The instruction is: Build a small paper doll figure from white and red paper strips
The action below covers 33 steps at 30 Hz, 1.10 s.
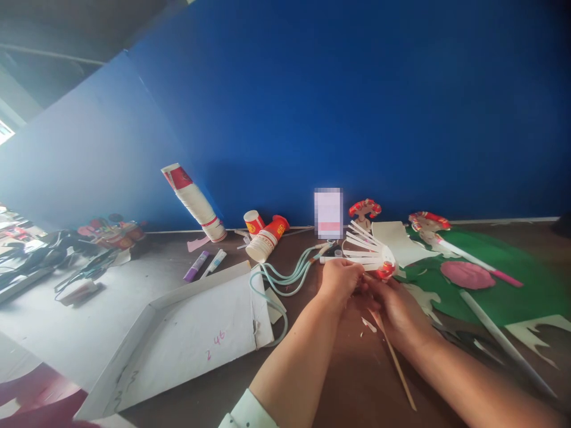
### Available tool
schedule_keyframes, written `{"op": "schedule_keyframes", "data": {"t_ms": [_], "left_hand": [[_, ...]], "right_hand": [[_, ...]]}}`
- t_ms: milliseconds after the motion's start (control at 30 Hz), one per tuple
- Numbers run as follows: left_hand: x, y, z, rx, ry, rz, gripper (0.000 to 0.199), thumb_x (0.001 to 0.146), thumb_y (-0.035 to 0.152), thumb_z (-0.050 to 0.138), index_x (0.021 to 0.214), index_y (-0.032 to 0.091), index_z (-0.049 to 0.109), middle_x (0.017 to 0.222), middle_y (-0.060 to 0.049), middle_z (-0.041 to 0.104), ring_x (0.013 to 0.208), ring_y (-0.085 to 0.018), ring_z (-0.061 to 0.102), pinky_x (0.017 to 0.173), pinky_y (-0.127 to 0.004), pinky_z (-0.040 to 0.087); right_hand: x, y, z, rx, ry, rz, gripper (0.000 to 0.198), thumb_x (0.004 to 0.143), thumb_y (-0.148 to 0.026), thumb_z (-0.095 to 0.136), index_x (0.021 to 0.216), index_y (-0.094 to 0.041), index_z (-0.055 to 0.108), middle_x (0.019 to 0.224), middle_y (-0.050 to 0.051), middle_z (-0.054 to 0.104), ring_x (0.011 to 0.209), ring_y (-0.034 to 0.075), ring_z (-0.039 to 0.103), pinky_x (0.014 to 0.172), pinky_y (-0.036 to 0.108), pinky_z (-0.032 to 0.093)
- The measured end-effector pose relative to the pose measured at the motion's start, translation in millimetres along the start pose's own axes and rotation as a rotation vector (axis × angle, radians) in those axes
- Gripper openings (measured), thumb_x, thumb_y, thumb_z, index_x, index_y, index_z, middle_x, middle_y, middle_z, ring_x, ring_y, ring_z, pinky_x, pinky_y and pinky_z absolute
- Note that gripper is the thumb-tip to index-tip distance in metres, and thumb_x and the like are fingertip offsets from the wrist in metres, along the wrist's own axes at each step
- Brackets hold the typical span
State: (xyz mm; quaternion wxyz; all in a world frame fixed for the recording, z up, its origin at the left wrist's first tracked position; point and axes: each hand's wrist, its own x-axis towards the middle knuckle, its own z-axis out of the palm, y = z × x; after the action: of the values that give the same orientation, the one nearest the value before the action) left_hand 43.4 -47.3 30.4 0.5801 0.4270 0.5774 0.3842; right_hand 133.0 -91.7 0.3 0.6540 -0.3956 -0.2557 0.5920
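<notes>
A paper cup [387,268], its wall cut into long white strips that fan out, is between my hands above the table. My left hand [341,279] is closed on the near side of the cup, with the fingertips bunched at its strips. My right hand [397,303] is curled beneath the cup's red part, and a thin wooden stick [399,371] runs from under its fingers toward me. The fingers partly cover each other, and the join between stick and cup is hidden. Small white paper scraps [369,324] lie on the table below my hands.
A shallow white box [191,339] lies left. Behind it are a leaning stack of paper cups [194,199], more cups [267,238], a purple glue stick [196,266] and a pale cable [289,276]. Green paper [499,255], pink paper [467,274] and a white rod [504,342] lie right.
</notes>
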Motion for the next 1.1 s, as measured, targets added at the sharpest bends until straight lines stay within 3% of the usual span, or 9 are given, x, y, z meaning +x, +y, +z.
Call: {"op": "schedule_keyframes", "data": {"t_ms": [300,533,867,1100], "left_hand": [[-4.4,4.7,1.1,-0.099,-0.015,-0.055,0.022,0.07,0.003,0.061,0.053,0.015,0.055,0.047,-0.001,0.053,0.043,-0.01,0.052,0.044,-0.019,0.038],[-5.0,6.9,1.6,-0.155,-0.023,-0.062,0.023,0.075,0.006,0.065,0.055,0.014,0.057,0.047,-0.001,0.053,0.042,-0.008,0.05,0.044,-0.018,0.036],[-7.6,7.9,-0.7,-0.168,-0.011,-0.098,0.017,0.077,0.009,0.068,0.063,0.013,0.059,0.049,0.0,0.055,0.042,-0.007,0.048,0.044,-0.018,0.039],[-4.0,5.8,-0.8,-0.176,-0.014,-0.108,0.017,0.078,0.011,0.068,0.063,0.013,0.06,0.048,0.001,0.054,0.041,-0.007,0.048,0.045,-0.019,0.039]], "right_hand": [[1.9,0.6,-1.7,0.116,0.009,0.132,0.025,0.059,-0.023,0.085,0.074,-0.019,0.066,0.058,-0.004,0.058,0.042,0.006,0.04,0.037,0.019,0.031],[3.6,1.6,-2.2,0.17,0.021,0.143,0.025,0.057,-0.019,0.087,0.076,-0.018,0.07,0.06,-0.003,0.061,0.047,0.005,0.044,0.038,0.014,0.031],[5.7,7.4,-9.4,0.191,0.017,0.253,0.019,0.063,-0.014,0.082,0.078,-0.02,0.071,0.062,-0.002,0.069,0.04,0.009,0.052,0.034,0.02,0.04],[5.5,3.0,-6.1,0.295,0.042,0.293,0.023,0.065,-0.002,0.078,0.081,-0.018,0.074,0.069,0.0,0.075,0.055,0.011,0.067,0.044,0.014,0.052]]}}
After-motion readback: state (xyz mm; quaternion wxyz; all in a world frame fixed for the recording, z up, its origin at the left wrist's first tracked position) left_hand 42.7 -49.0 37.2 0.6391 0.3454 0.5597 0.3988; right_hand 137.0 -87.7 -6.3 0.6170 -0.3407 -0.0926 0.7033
